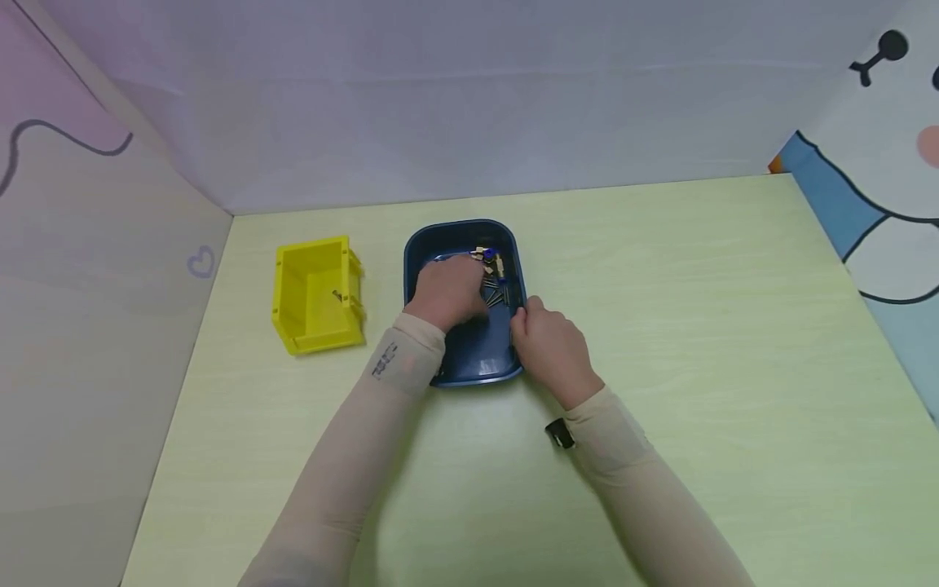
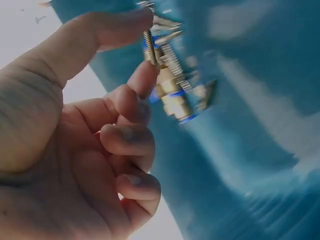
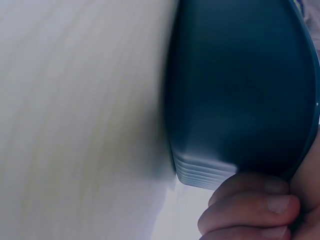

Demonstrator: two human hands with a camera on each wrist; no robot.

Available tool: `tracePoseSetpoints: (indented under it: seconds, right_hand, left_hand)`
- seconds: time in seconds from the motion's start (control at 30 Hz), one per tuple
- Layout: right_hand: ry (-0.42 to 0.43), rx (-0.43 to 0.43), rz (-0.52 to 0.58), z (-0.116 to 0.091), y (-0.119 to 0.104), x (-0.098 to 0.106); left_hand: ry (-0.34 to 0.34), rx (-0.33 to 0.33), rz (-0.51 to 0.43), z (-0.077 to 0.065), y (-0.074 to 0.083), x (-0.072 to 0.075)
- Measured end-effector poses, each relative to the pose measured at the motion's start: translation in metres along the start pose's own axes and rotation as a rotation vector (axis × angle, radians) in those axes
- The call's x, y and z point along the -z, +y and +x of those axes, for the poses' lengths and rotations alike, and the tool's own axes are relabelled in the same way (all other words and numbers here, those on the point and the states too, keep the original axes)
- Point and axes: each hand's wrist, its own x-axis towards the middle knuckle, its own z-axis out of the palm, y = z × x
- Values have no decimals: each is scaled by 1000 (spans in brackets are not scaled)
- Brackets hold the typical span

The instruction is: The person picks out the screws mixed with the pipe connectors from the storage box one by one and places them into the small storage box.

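Note:
My left hand [image 1: 449,292] reaches into a dark blue tray [image 1: 477,352]. In the left wrist view, its thumb and index finger pinch a small threaded screw [image 2: 150,47], while the other fingers curl in loosely. Brass fittings with blue rings [image 2: 172,97] lie just beyond the fingertips, with more screws beside them. From above, several loose screws [image 1: 495,297] show at the tray's right side, partly hidden by the left hand. My right hand [image 1: 555,350] grips the tray's right rim, thumb on top and fingers [image 3: 250,210] curled against the outer wall.
A yellow bin [image 1: 293,285] stands left of the tray, with a small screw [image 1: 337,295] inside. Both sit on a pale wooden table [image 1: 697,326]. Upright panels [image 1: 513,106] border its back and sides. A black wrist device [image 1: 560,434] shows at the right cuff.

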Motion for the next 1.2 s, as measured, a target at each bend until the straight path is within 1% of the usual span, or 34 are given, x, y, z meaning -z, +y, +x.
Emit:
tracePoseSetpoints:
  seconds: [0.1,0.2,0.3,0.37,0.43,0.53,0.63,0.7,0.8,0.87,0.97,1.07,1.13,1.2]
  right_hand:
    - [4,6,-1,1,1,0]
    - [0,5,-5,2,1,0]
    - [-7,-1,-9,3,2,1]
    - [-8,-4,-9,4,3,2]
    - [-6,-4,-8,5,3,3]
    - [-1,1,-6,6,5,3]
    - [5,-6,-3,5,6,3]
    - [7,-13,-4,5,8,3]
    - [1,-21,-3,4,11,5]
    - [4,-23,-5,4,12,6]
    - [11,-26,-5,3,14,8]
    - [16,-27,-4,2,15,8]
    - [21,-25,-5,1,15,8]
    - [26,-20,-8,1,16,7]
  left_hand:
    - [49,-46,-45,-12,-1,16]
    - [78,-78,-136,-27,-6,37]
    - [93,-96,-258,-41,-18,53]
    - [102,-85,-329,-50,-31,60]
    - [108,-50,-389,-57,-49,64]
    - [122,44,-443,-68,-81,69]
    - [128,136,-458,-77,-114,70]
    - [126,188,-451,-83,-133,69]
    - [100,244,-444,-88,-154,64]
    - [76,265,-442,-88,-163,59]
    - [42,274,-449,-83,-169,50]
    - [38,265,-442,-80,-168,44]
    - [65,248,-428,-80,-162,43]
    - [122,200,-420,-80,-150,44]
